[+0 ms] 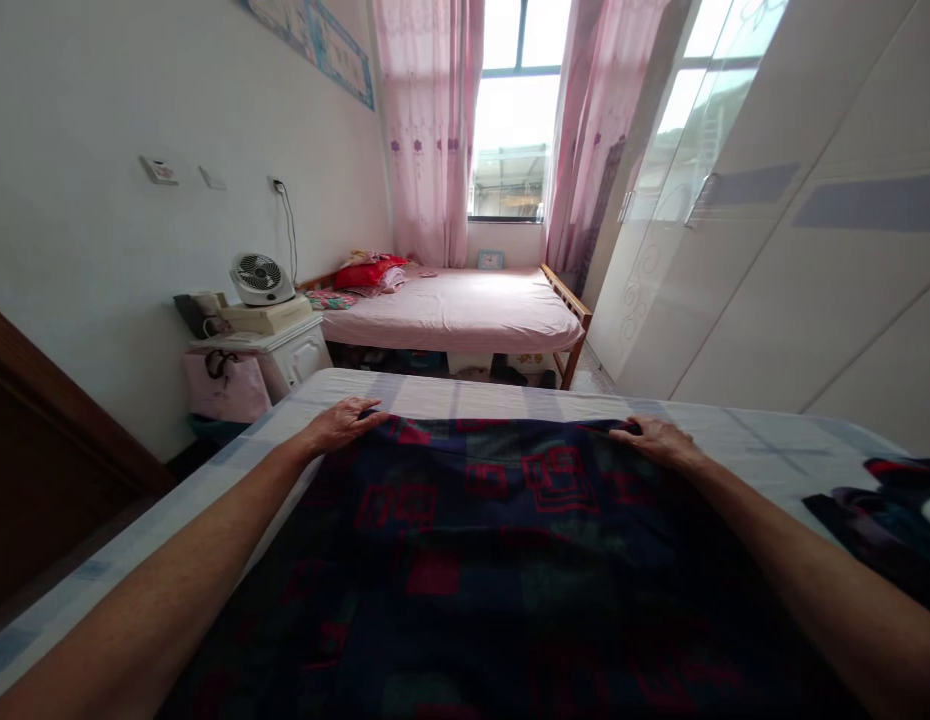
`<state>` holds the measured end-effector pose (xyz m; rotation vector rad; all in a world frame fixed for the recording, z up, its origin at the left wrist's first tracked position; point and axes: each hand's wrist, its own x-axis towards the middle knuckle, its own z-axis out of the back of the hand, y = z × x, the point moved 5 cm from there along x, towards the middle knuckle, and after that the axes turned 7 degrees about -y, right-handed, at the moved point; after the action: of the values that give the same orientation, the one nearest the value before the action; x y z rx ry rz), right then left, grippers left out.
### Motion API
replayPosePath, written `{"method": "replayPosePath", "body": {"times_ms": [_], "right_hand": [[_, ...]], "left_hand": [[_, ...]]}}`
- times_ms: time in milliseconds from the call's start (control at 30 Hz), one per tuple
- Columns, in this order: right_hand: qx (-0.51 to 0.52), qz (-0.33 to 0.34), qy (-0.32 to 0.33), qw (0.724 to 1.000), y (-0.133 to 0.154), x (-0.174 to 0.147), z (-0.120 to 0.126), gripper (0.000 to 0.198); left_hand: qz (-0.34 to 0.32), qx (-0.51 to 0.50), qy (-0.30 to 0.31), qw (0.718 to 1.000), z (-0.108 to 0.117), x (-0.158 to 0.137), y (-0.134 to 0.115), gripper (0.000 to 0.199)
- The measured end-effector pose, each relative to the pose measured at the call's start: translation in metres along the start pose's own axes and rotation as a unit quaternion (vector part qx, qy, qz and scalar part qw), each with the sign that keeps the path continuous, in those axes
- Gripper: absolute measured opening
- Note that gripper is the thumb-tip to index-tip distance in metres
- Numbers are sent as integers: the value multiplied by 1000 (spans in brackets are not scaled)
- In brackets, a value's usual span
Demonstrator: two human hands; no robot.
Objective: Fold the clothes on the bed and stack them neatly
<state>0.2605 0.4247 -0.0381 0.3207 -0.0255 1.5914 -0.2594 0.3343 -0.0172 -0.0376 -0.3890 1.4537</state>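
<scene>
A dark navy cloth (480, 540) with red square patterns is spread over the near bed, reaching from its far edge down towards my body. What kind of cloth or garment it is, I cannot tell. At its far left corner, my left hand (346, 424) is closed, with thumb and fingers pinching the edge. My right hand (664, 442) grips the far right corner in the same way. Between the two hands the far edge runs nearly straight. The near part of the cloth runs out of the picture at the bottom.
Beneath the cloth lies a pale checked bedsheet (742, 440). Dark folded clothes (877, 510) lie at the right. Beyond stand a pink-covered bed (457, 305), a white nightstand (304, 355) with a fan (261, 277), and a white wardrobe (735, 290) along the right side.
</scene>
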Motion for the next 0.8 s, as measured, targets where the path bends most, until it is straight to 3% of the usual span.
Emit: {"method": "replayPosePath", "body": {"times_ms": [100,233,400,500,667,800], "right_hand": [[-1,15,3,1000,1,6,-1,29],[14,8,-29,999,2,6,7,31],[40,-6,-43,998,11,-4,24,30],[78,-13,-73,994,15,-17,46,30],[200,-25,-151,968,1,-63,84,24],[206,-8,-116,971,-21,-120,79,25]], "left_hand": [[14,17,20,1000,-1,4,4,52],[27,43,13,999,-2,5,4,25],[24,49,4,999,2,2,-8,32],[7,52,-20,998,18,-6,-20,34],[-41,75,-127,988,53,-63,-41,24],[-174,102,-192,961,54,-135,-57,26]]}}
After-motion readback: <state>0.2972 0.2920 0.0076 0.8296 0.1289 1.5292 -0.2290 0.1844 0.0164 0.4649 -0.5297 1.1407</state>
